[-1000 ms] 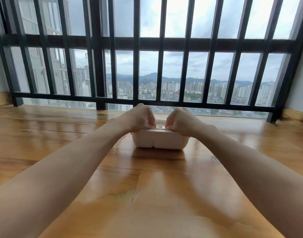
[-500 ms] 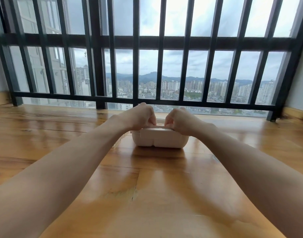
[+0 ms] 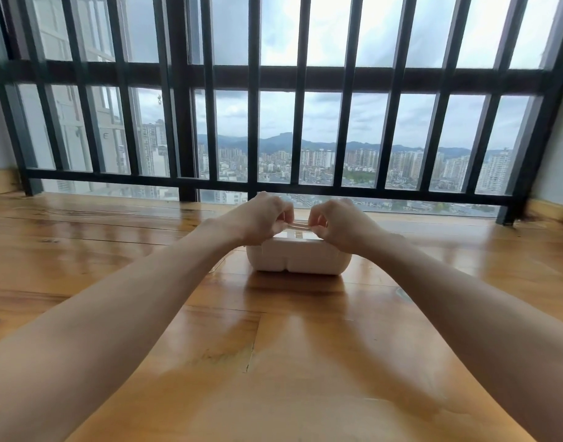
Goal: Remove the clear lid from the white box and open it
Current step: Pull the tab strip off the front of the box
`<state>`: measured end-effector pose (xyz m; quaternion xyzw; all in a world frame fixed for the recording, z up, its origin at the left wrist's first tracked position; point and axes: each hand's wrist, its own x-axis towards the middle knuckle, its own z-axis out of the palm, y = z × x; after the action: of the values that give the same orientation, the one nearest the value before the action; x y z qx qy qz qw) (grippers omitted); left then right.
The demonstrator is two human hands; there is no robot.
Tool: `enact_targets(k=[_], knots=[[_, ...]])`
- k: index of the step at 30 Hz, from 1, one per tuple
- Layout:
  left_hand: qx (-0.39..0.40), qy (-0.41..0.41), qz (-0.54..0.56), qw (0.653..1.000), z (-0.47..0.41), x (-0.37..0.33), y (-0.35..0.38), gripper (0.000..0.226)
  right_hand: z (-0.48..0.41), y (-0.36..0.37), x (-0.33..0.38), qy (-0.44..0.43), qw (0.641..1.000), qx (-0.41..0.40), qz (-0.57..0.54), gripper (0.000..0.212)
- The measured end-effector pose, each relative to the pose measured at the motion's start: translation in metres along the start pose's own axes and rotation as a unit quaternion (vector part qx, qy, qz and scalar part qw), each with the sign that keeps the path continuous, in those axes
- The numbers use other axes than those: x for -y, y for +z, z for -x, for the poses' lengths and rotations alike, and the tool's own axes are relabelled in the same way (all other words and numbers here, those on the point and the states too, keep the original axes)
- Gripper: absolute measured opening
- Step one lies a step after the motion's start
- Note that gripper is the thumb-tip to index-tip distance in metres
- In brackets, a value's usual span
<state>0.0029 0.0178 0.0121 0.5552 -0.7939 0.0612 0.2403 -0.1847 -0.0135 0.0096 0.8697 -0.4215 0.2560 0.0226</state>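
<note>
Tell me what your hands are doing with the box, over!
Left hand and right hand both pinching the clear lid. Near edge raised off the white box. Box on wooden floor, nothing in the way.

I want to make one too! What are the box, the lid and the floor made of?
Box: likely plastic or foam, white and matte; smooth moulded rounded corners.
Lid: probably thin clear plastic; you see through it, and it glints between the left hand and right hand.
Floor: wood, glossy varnish; grain, plank seams and window reflections show.
</note>
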Motion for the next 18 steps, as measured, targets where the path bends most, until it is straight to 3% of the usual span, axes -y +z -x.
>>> enact_targets(k=[6, 18], knots=[[-0.038, 0.007, 0.047, 0.998, 0.004, -0.007, -0.001, 0.022, 0.008, -0.001, 0.004, -0.010, 0.998, -0.061, -0.010, 0.015], [-0.063, 0.009, 0.128, 0.990, 0.023, -0.023, -0.014, 0.016, 0.038, -0.005, 0.015, -0.073, 0.988, -0.133, 0.003, 0.015]])
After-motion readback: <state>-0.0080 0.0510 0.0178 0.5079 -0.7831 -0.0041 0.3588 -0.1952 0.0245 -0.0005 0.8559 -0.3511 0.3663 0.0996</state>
